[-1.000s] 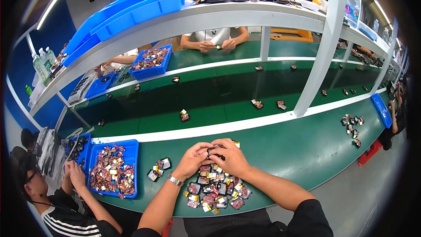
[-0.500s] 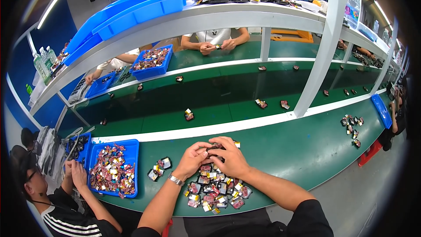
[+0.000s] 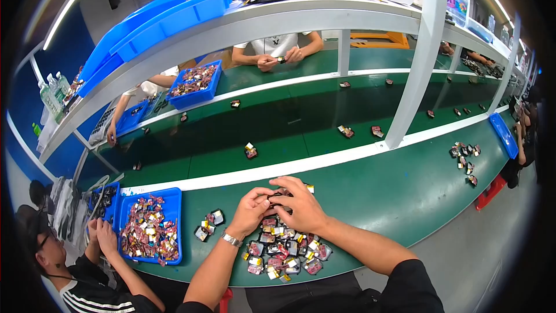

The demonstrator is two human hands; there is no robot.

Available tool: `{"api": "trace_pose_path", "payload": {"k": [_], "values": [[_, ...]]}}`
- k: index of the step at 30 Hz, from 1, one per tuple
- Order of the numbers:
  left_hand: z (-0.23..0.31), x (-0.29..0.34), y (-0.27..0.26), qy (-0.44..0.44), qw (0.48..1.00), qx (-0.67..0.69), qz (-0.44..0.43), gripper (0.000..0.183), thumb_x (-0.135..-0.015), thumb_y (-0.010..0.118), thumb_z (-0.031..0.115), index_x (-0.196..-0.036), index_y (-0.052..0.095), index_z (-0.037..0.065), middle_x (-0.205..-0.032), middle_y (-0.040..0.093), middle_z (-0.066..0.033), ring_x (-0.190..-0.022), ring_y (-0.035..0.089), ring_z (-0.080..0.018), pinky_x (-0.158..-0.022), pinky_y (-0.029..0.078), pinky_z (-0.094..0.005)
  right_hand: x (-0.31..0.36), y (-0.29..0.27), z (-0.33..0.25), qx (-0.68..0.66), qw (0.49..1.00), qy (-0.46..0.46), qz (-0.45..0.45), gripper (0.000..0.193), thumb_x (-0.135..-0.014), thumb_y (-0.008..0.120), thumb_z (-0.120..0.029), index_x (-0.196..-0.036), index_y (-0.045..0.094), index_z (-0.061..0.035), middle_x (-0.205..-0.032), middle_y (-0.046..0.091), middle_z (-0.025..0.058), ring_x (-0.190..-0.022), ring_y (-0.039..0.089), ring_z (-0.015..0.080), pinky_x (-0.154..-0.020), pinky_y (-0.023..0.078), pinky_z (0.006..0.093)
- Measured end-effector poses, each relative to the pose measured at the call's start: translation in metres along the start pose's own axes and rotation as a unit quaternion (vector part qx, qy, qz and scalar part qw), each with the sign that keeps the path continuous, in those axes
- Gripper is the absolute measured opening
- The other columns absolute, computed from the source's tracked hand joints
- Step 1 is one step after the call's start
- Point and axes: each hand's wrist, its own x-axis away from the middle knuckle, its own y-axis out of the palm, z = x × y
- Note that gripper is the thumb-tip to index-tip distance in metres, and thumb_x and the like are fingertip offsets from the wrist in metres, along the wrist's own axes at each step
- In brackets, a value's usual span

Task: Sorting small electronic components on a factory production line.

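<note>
Both my hands meet above a pile of small electronic modules (image 3: 282,249) on the green table. The modules have dark casings, red wires and white-and-yellow pouch parts. My left hand (image 3: 252,211) is closed, its fingertips pinching one dark-cased electronic module (image 3: 279,193) from the left. Curled over the same piece from the right is my right hand (image 3: 302,208), thumb and fingers pressed to it. My fingers cover most of the held module. A few similar modules (image 3: 209,224) lie left of my left wrist.
A blue tray (image 3: 179,226) heaped with modules stands at left, beside a seated co-worker (image 3: 55,252). A white rail (image 3: 231,179) and a conveyor belt (image 3: 301,139) with scattered modules run beyond. A grey post (image 3: 412,81) rises at right. More modules (image 3: 465,159) lie far right.
The view has shifted slightly. My hands keep their hold on the module, with small finger movements. Across the belt at far left, a co-worker's hand has moved down toward the belt.
</note>
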Motion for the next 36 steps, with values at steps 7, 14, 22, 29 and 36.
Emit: {"api": "trace_pose_path", "payload": {"k": [7, 14, 22, 29, 36], "values": [[0.0, -0.003, 0.007, 0.004, 1.0, 0.015, 0.007, 0.024, -0.096, 0.054, 0.006, -0.119, 0.049, 0.003, -0.114, 0.063, -0.0135, -0.107, 0.062, -0.0213, -0.091, 0.056, -0.0377, 0.008, 0.004, 0.007, 0.033, 0.999, 0.028, 0.013, 0.02, -0.074, 0.068, -0.001, -0.093, 0.07, -0.0052, -0.117, 0.06, 0.0097, -0.116, 0.052, 0.0305, -0.093, 0.047, 0.0392], [0.002, -0.002, 0.004, 0.002, 1.0, 0.01, 0.014, 0.025, -0.096, 0.054, 0.005, -0.12, 0.049, 0.003, -0.124, 0.059, -0.0162, -0.111, 0.061, -0.0232, -0.094, 0.055, -0.039, 0.008, 0.009, 0.008, 0.007, 0.999, 0.049, 0.018, 0.023, -0.073, 0.067, 0.001, -0.094, 0.07, -0.0053, -0.117, 0.061, 0.0093, -0.116, 0.052, 0.0305, -0.095, 0.046, 0.039], [-0.003, -0.001, 0.002, 0.019, 1.0, -0.018, 0.011, 0.027, -0.097, 0.052, 0.005, -0.123, 0.048, 0.001, -0.119, 0.061, -0.0144, -0.11, 0.061, -0.0222, -0.094, 0.054, -0.0365, 0.006, 0.012, 0.004, -0.003, 0.999, 0.032, 0.028, 0.024, -0.073, 0.067, 0.002, -0.096, 0.07, -0.0039, -0.119, 0.06, 0.0104, -0.118, 0.051, 0.0331, -0.096, 0.046, 0.0405], [-0.004, -0.001, 0.0, 0.036, 0.999, 0.01, 0.018, 0.025, -0.097, 0.052, 0.005, -0.122, 0.049, 0.0, -0.12, 0.061, -0.0148, -0.11, 0.061, -0.0221, -0.094, 0.054, -0.0367, 0.007, 0.007, 0.003, 0.052, 0.998, 0.009, 0.035, 0.023, -0.073, 0.068, 0.0, -0.096, 0.07, -0.0046, -0.119, 0.059, 0.0108, -0.118, 0.051, 0.033, -0.095, 0.047, 0.0408], [-0.006, -0.002, 0.0, 0.034, 0.999, 0.006, 0.008, 0.025, -0.097, 0.051, 0.003, -0.122, 0.049, 0.0, -0.132, 0.054, -0.0193, -0.115, 0.059, -0.0252, -0.096, 0.053, -0.0386, 0.007, 0.01, 0.005, 0.024, 0.998, 0.029, 0.042, 0.022, -0.073, 0.067, 0.0, -0.094, 0.07, -0.0053, -0.116, 0.06, 0.0113, -0.116, 0.051, 0.0319, -0.095, 0.045, 0.0402]]}}
